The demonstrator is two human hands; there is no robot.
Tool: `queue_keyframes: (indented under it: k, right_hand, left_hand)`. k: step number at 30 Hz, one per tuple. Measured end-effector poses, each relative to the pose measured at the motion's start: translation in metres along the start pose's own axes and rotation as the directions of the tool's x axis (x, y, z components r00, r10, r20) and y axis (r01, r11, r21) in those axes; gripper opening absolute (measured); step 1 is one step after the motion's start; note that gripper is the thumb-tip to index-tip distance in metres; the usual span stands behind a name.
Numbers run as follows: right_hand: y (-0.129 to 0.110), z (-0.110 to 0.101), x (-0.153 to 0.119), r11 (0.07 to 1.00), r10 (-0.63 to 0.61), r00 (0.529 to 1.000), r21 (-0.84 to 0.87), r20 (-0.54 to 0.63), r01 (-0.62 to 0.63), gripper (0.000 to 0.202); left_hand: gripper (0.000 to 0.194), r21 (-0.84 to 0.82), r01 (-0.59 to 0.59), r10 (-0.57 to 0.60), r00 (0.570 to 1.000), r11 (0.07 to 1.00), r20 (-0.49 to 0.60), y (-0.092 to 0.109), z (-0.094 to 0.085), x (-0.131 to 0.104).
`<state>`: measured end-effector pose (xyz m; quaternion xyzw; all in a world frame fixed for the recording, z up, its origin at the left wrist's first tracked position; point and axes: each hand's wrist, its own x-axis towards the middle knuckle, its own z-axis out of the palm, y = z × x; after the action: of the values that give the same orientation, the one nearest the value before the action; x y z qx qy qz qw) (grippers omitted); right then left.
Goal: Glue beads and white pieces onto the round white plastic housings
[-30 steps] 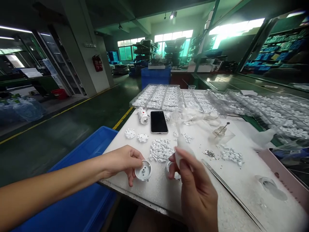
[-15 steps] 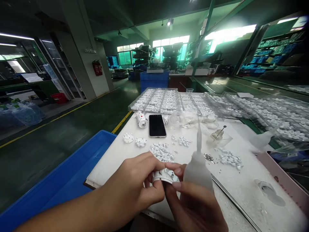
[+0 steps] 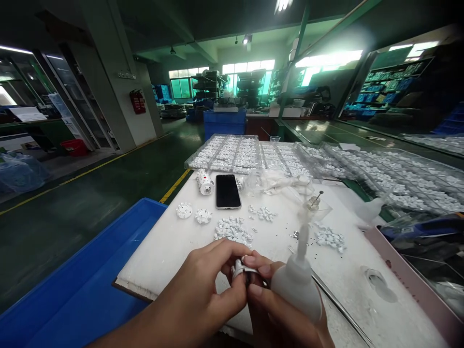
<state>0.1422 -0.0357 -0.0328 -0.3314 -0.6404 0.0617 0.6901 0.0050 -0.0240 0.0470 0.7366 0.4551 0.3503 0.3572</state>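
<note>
My left hand [image 3: 206, 285] and my right hand [image 3: 275, 309] meet at the near edge of the white table [image 3: 163, 251], both pinching a small round white plastic part [image 3: 239, 268] between the fingertips. My right hand also clasps a translucent squeeze bottle [image 3: 297, 278] against its palm, nozzle pointing up. A pile of small white pieces [image 3: 232, 229] lies just beyond the hands.
A black phone [image 3: 227, 191] lies mid-table, with two white discs [image 3: 194, 213] and a cylindrical part [image 3: 205, 182] to its left. Clear trays of white parts [image 3: 232, 152] line the far side. Long metal tweezers [image 3: 337, 302] lie at right. A blue bin [image 3: 83, 285] stands at left.
My left hand lifted the round part off the table and brought it to my right hand. The bottle turned nozzle-up. Both hands now sit closer to me.
</note>
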Motion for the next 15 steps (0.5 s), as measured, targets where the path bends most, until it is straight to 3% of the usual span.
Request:
queue_keyframes:
  k: [5, 9, 11, 13, 15]
  right_hand:
    - [-0.002, 0.007, 0.0, 0.997, 0.053, 0.996, 0.051, -0.067, -0.05, 0.057]
    - [0.001, 0.009, -0.001, 0.97, 0.213, 0.974, 0.134, -0.081, -0.201, 0.043]
    - [-0.001, 0.007, 0.0, 0.936, 0.317, 0.948, 0.175, -0.038, -0.306, 0.032]
    - [-0.005, 0.003, 0.002, 0.902, 0.407, 0.912, 0.176, -0.043, -0.394, 0.02]
    - [-0.009, -0.001, 0.006, 0.899, 0.426, 0.9, 0.154, -0.096, -0.409, 0.02]
  left_hand:
    - [0.026, -0.06, 0.101, -0.1, 0.995, 0.993, 0.028, -0.007, 0.003, -0.002]
    - [0.029, -0.012, 0.088, -0.088, 0.996, 0.996, 0.002, -0.009, -0.004, -0.008]
    - [0.026, -0.043, 0.151, -0.15, 0.988, 0.988, 0.019, -0.012, -0.01, -0.01]
    - [0.022, -0.203, 0.338, -0.31, 0.938, 0.919, 0.157, -0.021, -0.017, -0.008]
    - [0.022, -0.344, 0.552, -0.441, 0.826, 0.76, 0.351, -0.037, -0.024, -0.004]
